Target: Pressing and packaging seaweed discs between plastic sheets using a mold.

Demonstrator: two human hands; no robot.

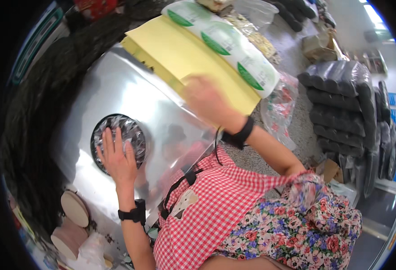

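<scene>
A shiny sheet-metal table [157, 114] lies before me, with a round opening holding crinkled, glossy dark plastic film [137, 135]. My left hand [117, 157] rests palm down on this film, its fingers spread. Beyond the table's right edge, a stack of yellow paper sheets [184, 50] lies beside clear packs with green marks [220, 44]. Blurred by motion, my right hand [203, 96] is over the near part of the yellow stack; its fingers are too blurred to tell whether they hold anything. Both wrists wear black bands.
A dark heap [39, 111] borders the table's far left side. Round pale discs [74, 208] and a clear plastic bag [93, 249] lie at lower left. Wrapped stacks of dark rounded items [336, 108] stand at right. A printed plastic bag [279, 111] lies on the speckled floor.
</scene>
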